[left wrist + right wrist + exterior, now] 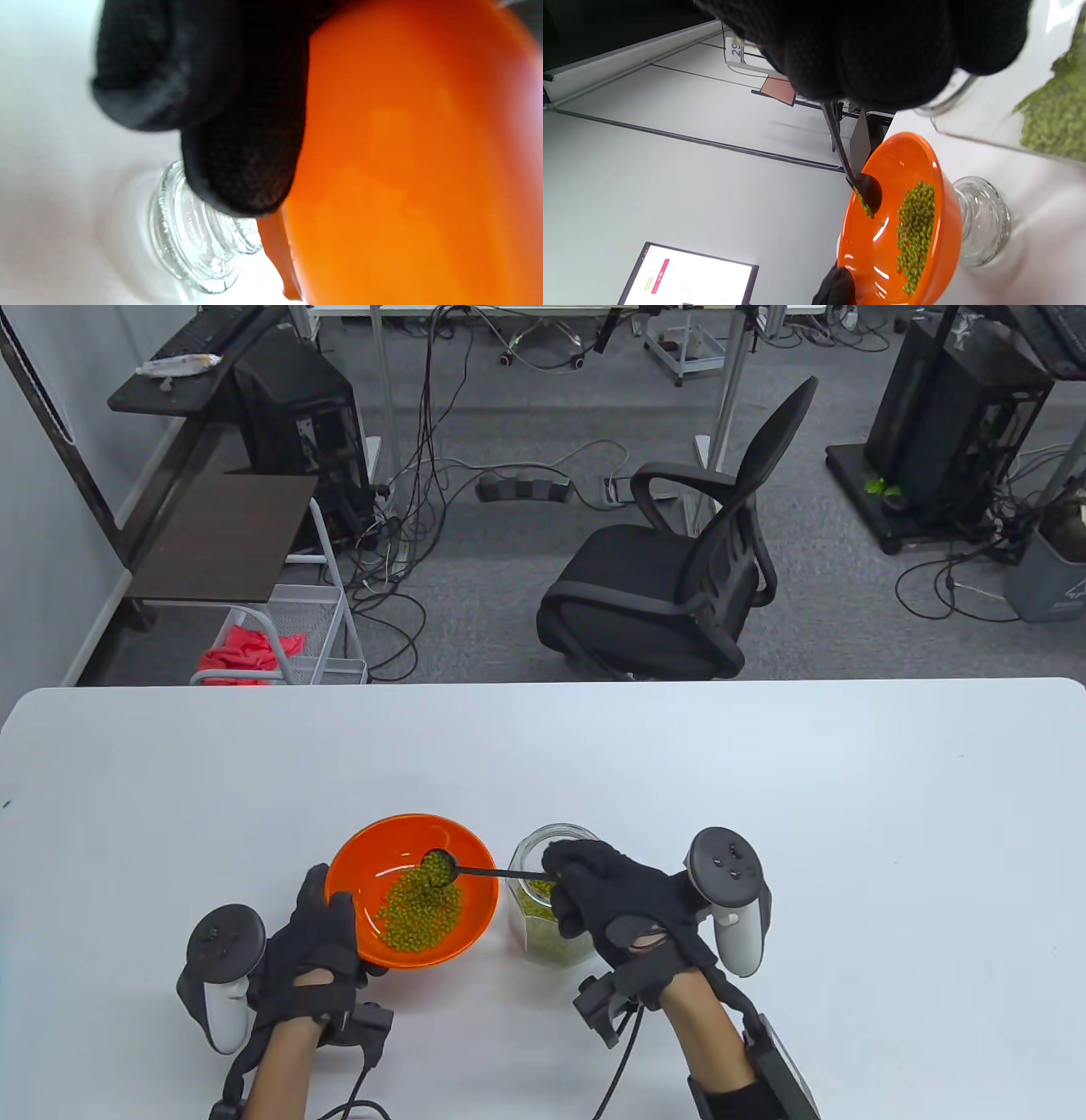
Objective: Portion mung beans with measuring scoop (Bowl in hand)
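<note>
Several scoops of mung beans point(420, 912) already lie in the orange bowl point(373, 861) our left hand point(310, 959) grips above the table, while our right hand point(624, 912) pinches the loaded measuring scoop point(441, 867) over it, beside the half-full jar point(543, 925).

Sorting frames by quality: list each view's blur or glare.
Table view: sharp, evenly lit. Left wrist view: orange bowl and gloved fingers too close, soft. Right wrist view: fingers blurred, mung beans fairly crisp, bowl glints.
</note>
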{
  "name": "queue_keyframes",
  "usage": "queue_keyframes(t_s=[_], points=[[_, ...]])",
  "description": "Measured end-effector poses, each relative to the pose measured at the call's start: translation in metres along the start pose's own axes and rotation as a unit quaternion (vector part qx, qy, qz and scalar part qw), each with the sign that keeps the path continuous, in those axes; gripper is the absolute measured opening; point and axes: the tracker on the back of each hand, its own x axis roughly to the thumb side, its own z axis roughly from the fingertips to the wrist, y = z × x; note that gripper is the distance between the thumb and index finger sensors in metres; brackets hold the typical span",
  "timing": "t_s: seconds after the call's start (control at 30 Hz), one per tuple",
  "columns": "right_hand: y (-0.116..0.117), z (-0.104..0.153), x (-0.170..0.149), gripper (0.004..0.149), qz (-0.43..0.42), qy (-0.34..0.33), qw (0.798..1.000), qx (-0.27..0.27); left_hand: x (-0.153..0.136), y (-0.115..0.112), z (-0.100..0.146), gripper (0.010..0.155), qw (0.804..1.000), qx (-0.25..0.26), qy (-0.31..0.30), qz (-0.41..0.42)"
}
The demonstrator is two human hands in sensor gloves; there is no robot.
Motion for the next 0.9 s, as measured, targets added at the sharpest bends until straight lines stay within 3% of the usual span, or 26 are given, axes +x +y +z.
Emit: queue_keyframes(t_s=[0.43, 0.9], points=[[0.043, 0.005, 0.004, 0.046, 0.104, -0.047, 0.993, 0.023, 0.000, 0.000, 0.000, 0.066, 1.000, -0.002, -0.001, 0.004], [0.048, 0.009, 0.009, 0.044, 0.128, -0.064, 0.989, 0.028, 0.000, 0.001, 0.000, 0.066, 1.000, -0.001, -0.001, 0.006]])
